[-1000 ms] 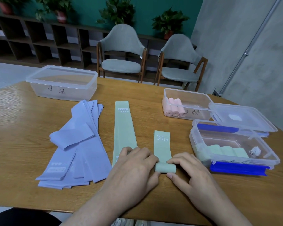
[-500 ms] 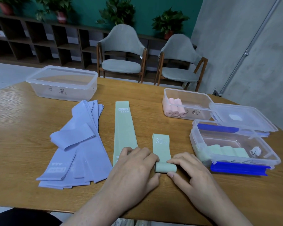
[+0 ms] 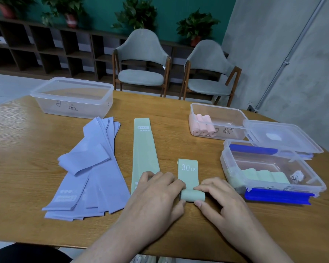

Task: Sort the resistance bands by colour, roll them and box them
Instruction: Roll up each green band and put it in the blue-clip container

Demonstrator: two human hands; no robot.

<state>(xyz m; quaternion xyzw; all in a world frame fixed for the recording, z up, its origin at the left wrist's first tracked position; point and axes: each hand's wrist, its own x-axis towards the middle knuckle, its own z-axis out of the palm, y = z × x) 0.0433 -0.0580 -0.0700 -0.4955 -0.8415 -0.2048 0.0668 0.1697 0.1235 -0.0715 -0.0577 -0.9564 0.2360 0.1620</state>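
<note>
A pale green band marked 30 LB [image 3: 188, 171] lies near the table's front, its near end wound into a roll [image 3: 192, 195]. My left hand [image 3: 160, 194] pinches the roll's left end and my right hand [image 3: 220, 196] pinches its right end. A second green band [image 3: 143, 149] lies flat just left of it, partly under my left hand. A fan of lilac bands [image 3: 91, 168] lies further left. At the right, a clear box with blue clips [image 3: 270, 168] holds rolled green bands [image 3: 262, 176]. Behind it, another clear box [image 3: 219, 120] holds pink rolls [image 3: 203, 127].
An empty clear box with handwriting [image 3: 72, 97] stands at the back left of the wooden table [image 3: 27, 149]. A clear lid [image 3: 279, 136] lies beside the pink box. Two grey chairs [image 3: 142, 63] stand behind the table, with shelves and plants along the wall.
The roll has grown and the flat part of the 30 LB band has become shorter, drawn toward my hands. Both hands stay at the roll's ends.
</note>
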